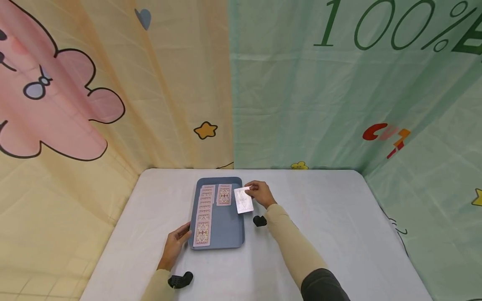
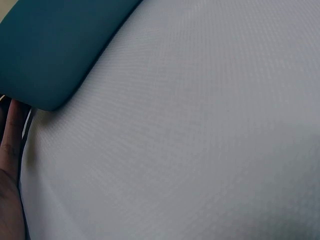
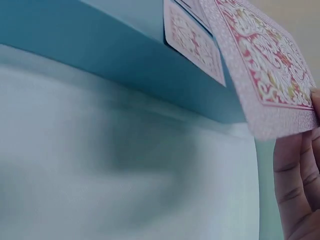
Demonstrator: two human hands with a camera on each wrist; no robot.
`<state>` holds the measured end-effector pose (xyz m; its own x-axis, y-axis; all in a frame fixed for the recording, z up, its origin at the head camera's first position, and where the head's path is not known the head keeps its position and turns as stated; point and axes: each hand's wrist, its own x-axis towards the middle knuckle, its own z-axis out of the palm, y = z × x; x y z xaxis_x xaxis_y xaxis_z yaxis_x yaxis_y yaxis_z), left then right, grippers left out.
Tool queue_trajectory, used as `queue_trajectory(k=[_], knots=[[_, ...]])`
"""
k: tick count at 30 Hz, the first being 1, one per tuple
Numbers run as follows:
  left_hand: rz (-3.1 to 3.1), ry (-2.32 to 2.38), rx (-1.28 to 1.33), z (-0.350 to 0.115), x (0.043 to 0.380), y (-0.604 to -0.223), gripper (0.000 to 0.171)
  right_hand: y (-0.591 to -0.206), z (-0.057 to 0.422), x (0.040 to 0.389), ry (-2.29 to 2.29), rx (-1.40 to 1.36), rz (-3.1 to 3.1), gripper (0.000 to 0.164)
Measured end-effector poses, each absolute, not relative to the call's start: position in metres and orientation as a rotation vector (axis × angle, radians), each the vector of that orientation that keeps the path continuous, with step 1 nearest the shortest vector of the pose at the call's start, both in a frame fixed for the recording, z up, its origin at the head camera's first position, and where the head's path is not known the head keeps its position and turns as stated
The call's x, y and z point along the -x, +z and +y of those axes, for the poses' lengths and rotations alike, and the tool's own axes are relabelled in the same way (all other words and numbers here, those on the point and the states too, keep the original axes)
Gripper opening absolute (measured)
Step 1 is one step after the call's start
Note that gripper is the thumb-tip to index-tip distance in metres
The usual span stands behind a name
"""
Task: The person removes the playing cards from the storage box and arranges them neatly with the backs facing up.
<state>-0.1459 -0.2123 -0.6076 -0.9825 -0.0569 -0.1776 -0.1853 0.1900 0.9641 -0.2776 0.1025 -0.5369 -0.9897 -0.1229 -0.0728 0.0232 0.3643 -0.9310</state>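
Note:
Beside the right rim of the blue tray (image 1: 227, 230), my right hand (image 1: 260, 193) pinches a playing card (image 1: 244, 200) between thumb and fingers. In the head view this card catches the light and overlaps the tray's right edge. Its red patterned back (image 3: 272, 55) shows in the right wrist view. My left hand (image 1: 176, 244) touches the tray's left rim, its fingers (image 2: 15, 135) fairly straight at the edge. On the tray, a column of overlapping playing cards (image 1: 202, 233) lies back up along the left side. More cards (image 1: 224, 195) lie at the top middle.
A white cloth (image 1: 320, 234) covers the table under the tray. Printed curtains (image 1: 293, 96) stand behind the table and along its sides. A black wrist device (image 1: 180, 280) sits at the left wrist, another (image 1: 260, 220) at the right.

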Motion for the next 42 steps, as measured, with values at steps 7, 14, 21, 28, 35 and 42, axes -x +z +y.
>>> queue_trajectory(k=[7,14,21,28,35,42], knots=[[2.34,1.937,0.232,-0.213,0.146,-0.608,0.045,-0.538,0.122,0.289,-1.81,0.041,2.506,0.022],[2.318,1.955,0.244,-0.213,0.145,-0.608,0.044,-0.543,0.139,0.3,-1.815,-0.006,2.54,0.023],[2.328,1.959,0.246,-0.214,0.145,-0.609,0.044,-0.551,0.148,0.311,-1.824,-0.139,2.51,0.025],[2.333,1.947,0.253,-0.212,0.144,-0.608,0.045,-0.556,0.15,0.314,-1.779,-0.361,2.455,0.026],[2.327,1.957,0.245,-0.211,0.142,-0.609,0.045,-0.571,0.152,0.313,-1.788,-0.44,2.419,0.022],[2.328,1.953,0.254,-0.211,0.143,-0.608,0.045,-0.583,0.151,0.316,-1.794,-0.474,2.385,0.022]])
